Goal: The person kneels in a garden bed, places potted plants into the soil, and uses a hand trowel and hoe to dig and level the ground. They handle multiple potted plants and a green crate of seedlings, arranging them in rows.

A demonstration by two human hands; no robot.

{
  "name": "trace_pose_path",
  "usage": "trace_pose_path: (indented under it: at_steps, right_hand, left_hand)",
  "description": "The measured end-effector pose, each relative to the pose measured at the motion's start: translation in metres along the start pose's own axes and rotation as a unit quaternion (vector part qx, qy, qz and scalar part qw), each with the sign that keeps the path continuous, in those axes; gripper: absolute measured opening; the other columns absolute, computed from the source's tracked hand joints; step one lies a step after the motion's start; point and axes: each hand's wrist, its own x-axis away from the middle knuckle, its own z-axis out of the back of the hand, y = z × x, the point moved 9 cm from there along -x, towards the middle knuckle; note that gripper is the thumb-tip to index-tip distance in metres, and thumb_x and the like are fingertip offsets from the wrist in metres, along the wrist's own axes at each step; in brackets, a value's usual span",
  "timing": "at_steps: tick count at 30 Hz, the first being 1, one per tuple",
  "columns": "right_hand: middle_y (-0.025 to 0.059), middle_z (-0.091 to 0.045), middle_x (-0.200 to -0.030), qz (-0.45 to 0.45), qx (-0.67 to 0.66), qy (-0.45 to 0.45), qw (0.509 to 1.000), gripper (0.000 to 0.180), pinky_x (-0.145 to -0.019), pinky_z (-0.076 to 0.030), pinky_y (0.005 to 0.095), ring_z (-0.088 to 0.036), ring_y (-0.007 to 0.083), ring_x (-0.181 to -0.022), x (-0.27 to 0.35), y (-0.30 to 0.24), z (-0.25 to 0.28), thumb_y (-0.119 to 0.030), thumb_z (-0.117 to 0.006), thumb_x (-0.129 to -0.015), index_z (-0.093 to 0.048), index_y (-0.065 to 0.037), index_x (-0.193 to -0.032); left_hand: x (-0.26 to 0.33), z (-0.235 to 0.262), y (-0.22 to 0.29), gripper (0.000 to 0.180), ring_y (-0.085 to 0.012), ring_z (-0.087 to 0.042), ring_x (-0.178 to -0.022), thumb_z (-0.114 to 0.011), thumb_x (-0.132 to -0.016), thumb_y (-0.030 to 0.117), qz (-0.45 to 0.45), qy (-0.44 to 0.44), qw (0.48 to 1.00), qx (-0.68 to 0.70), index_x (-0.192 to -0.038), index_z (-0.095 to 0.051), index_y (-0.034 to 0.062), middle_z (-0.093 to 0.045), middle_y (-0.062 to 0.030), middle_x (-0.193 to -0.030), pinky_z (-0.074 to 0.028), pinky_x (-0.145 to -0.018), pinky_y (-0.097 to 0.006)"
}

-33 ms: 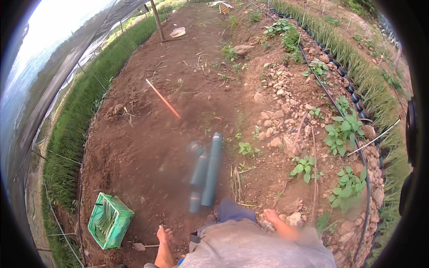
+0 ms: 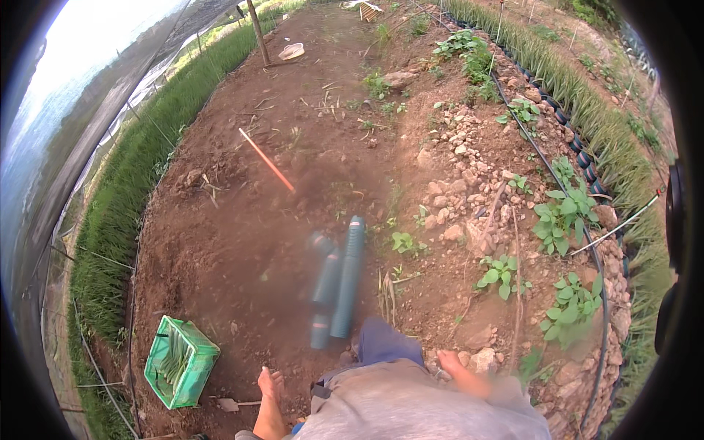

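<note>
My left hand (image 2: 270, 381) hangs low beside my body, its fingers loosely curled in with nothing in them. On the other side my right hand (image 2: 452, 364) is held over the stony edge of the bed. Its fingers look folded too, and no object shows in it. Ahead of my bent knee (image 2: 387, 339) long blue-green ridged cylinders, which look like stacks of nested pots (image 2: 347, 282), lie on the brown soil. Shorter pieces (image 2: 325, 277) lie along their left side. Left of my left hand stands a green mesh crate (image 2: 196, 367) holding long green leaves or stalks.
An orange stick (image 2: 268, 163) lies on the soil ahead, and a pale basin (image 2: 292, 51) sits by a wooden post (image 2: 258, 33). Rocks (image 2: 469, 191), leafy plants (image 2: 568, 312) and a black hose (image 2: 603, 323) line the right. Tall green grass-like plants (image 2: 121, 227) border the left.
My knee has come slightly up and forward. My right hand has dropped a little, while my left hand has barely shifted.
</note>
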Motion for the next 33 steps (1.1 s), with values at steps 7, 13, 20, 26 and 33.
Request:
trace_pose_path:
  at_steps: [7,13,20,26,33]
  right_hand:
    - [0.0187,-0.07,-0.094,-0.187,0.04,-0.13,0.973,0.033,-0.082,-0.052,0.0455,-0.068,0.0329,-0.091,0.022,0.089,-0.041,-0.025,-0.051,-0.095,-0.07,-0.003,-0.109]
    - [0.0152,-0.07,-0.099,-0.202,-0.045,-0.112,0.972,0.029,-0.085,-0.051,0.0416,-0.065,0.0285,-0.093,-0.111,-0.048,-0.005,-0.018,-0.052,-0.094,-0.07,-0.001,-0.11]
    - [0.0095,-0.067,-0.089,-0.15,-0.161,-0.039,0.975,0.028,-0.06,-0.049,0.0314,-0.061,0.0165,-0.071,-0.316,-0.11,0.11,-0.018,-0.055,-0.097,-0.065,-0.004,-0.119]
    - [0.0114,-0.067,-0.104,-0.131,-0.189,-0.089,0.969,0.041,-0.07,-0.051,0.0295,-0.064,0.0185,-0.085,-0.43,-0.219,0.212,-0.024,-0.05,-0.102,-0.05,-0.005,-0.138]
    - [0.011,-0.066,-0.109,-0.178,-0.138,-0.168,0.96,0.041,-0.073,-0.052,0.0303,-0.065,0.0193,-0.09,-0.446,-0.269,0.204,-0.025,-0.05,-0.102,-0.05,-0.005,-0.137]
  left_hand:
    - [-0.003,-0.06,-0.056,0.032,-0.0283,-0.065,-0.072,-0.056,-0.098,0.036,0.034,-0.07,0.995,-0.063,-0.099,-0.06,0.0052,-0.068,-0.0163,-0.089,-0.052,-0.058,-0.036]
    - [-0.047,-0.073,-0.103,0.031,-0.0277,-0.065,-0.068,-0.06,-0.096,0.031,0.145,-0.008,0.984,-0.107,-0.103,-0.067,0.0017,-0.069,-0.0144,-0.086,-0.05,-0.055,-0.042]
    - [-0.075,-0.234,0.0,0.046,-0.0256,-0.059,-0.064,-0.061,-0.092,0.049,0.03,-0.047,0.976,-0.21,-0.106,-0.062,0.0054,-0.063,-0.0109,-0.077,-0.05,-0.054,-0.044]
    - [0.06,-0.316,0.04,0.045,-0.0292,-0.063,-0.083,-0.055,-0.095,0.046,0.228,0.007,0.939,-0.256,-0.114,-0.06,0.0058,-0.065,-0.0155,-0.097,-0.051,-0.072,-0.048]
    - [0.142,-0.261,0.094,0.047,-0.0314,-0.06,-0.092,-0.053,-0.096,0.047,0.224,0.166,0.932,-0.231,-0.122,-0.056,0.0082,-0.063,-0.0167,-0.106,-0.047,-0.079,-0.051]
